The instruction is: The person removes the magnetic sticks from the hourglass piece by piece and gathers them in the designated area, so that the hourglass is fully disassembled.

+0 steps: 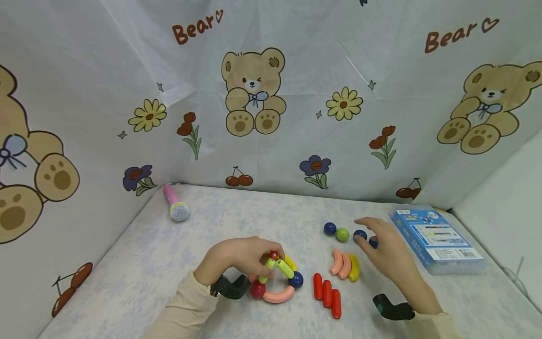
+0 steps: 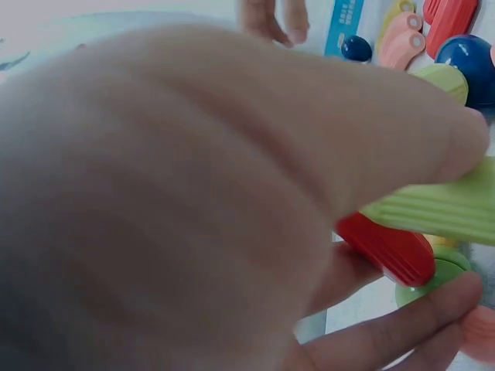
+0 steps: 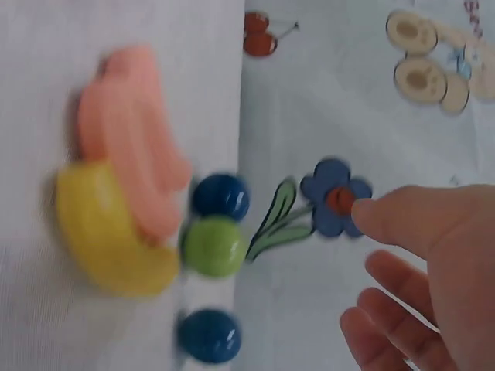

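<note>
the head view is evenly lit and mostly crisp, with soft, faint shadows on the table [image 1: 161, 254] and wide-angle stretching of the bear print [image 1: 42, 143] at nine o'clock. in the left wrist view, the left grip [image 2: 232, 178] is out of focus, darkening toward eight o'clock. blur softens the yellow curved block [image 3: 108, 232] at nine o'clock in the right wrist view; highlights glint on the blue ball [image 3: 210, 336] near six.

A pale, faintly mottled table [image 1: 127, 263] stretches to a white cloth backdrop [image 1: 305, 28], which is printed with tan teddy bears [image 1: 254, 110], yellow, red and purple flowers [image 1: 344, 104], paired cherries [image 1: 239, 180] and the word "Bear" [image 1: 192, 29] in reddish-brown letters beside small hearts. A pink microphone [image 1: 175, 205] with a silvery mesh head lies near the far left corner; a blue-labelled box [image 1: 438, 240] lies flat near the right edge.
</note>
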`<state>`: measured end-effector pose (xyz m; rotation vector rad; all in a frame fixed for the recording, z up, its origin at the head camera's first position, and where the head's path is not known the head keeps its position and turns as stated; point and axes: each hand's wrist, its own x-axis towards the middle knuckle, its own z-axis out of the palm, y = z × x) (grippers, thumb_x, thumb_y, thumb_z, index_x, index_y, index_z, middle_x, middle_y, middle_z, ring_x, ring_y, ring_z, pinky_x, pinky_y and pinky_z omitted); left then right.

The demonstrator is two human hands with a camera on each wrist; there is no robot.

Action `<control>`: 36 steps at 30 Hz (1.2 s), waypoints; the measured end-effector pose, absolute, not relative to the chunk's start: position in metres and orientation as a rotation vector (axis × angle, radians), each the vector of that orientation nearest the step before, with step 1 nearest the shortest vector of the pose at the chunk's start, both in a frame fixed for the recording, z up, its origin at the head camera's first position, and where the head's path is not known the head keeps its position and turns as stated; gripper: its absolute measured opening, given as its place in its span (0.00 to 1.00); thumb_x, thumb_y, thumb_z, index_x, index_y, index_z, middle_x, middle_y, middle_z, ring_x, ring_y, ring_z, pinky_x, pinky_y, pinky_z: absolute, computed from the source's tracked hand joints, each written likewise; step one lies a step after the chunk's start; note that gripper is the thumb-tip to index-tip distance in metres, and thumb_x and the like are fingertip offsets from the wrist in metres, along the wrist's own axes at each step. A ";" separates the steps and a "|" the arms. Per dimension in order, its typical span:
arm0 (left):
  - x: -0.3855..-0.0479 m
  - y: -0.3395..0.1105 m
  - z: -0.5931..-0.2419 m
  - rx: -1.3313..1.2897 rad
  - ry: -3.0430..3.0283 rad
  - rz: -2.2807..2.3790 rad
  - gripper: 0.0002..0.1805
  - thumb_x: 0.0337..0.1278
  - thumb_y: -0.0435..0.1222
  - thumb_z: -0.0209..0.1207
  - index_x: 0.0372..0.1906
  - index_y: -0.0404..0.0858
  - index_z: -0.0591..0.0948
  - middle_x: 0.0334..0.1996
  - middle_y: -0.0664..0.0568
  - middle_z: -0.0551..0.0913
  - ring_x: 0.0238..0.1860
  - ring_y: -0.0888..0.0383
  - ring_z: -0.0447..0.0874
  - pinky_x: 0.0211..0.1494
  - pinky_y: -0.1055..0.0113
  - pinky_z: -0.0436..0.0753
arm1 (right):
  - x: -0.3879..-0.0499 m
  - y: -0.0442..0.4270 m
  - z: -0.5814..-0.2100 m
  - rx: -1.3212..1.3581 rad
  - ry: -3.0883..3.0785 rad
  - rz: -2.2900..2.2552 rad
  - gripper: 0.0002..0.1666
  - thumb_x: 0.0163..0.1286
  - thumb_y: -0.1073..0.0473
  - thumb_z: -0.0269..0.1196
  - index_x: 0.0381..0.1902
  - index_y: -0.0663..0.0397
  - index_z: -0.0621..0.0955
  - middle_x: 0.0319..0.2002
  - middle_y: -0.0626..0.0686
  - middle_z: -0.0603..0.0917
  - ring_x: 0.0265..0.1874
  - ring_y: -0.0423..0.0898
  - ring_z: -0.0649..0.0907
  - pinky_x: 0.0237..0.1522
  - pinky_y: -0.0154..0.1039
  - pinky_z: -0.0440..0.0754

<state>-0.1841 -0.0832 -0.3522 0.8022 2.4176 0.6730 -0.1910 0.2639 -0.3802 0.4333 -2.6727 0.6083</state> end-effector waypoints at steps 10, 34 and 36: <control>-0.184 -0.083 -0.352 0.775 2.431 0.632 0.27 0.58 0.38 0.71 0.63 0.45 0.79 0.33 0.56 0.80 0.32 0.63 0.74 0.36 0.69 0.73 | -0.159 0.195 -0.371 0.801 -2.779 0.819 0.19 0.66 0.61 0.73 0.55 0.49 0.86 0.50 0.50 0.88 0.42 0.46 0.83 0.38 0.37 0.86; -0.185 -0.082 -0.354 0.842 2.426 0.614 0.26 0.58 0.36 0.72 0.62 0.42 0.81 0.45 0.60 0.83 0.38 0.66 0.76 0.44 0.70 0.77 | -0.134 0.155 -0.398 1.193 -2.931 0.817 0.27 0.75 0.52 0.66 0.69 0.47 0.77 0.55 0.46 0.84 0.41 0.37 0.79 0.39 0.31 0.81; -0.185 -0.082 -0.354 0.844 2.423 0.611 0.26 0.58 0.36 0.72 0.62 0.42 0.81 0.45 0.59 0.83 0.38 0.66 0.76 0.45 0.70 0.77 | -0.134 0.154 -0.398 1.187 -2.955 0.770 0.28 0.75 0.51 0.65 0.70 0.47 0.77 0.56 0.46 0.84 0.48 0.39 0.81 0.45 0.36 0.83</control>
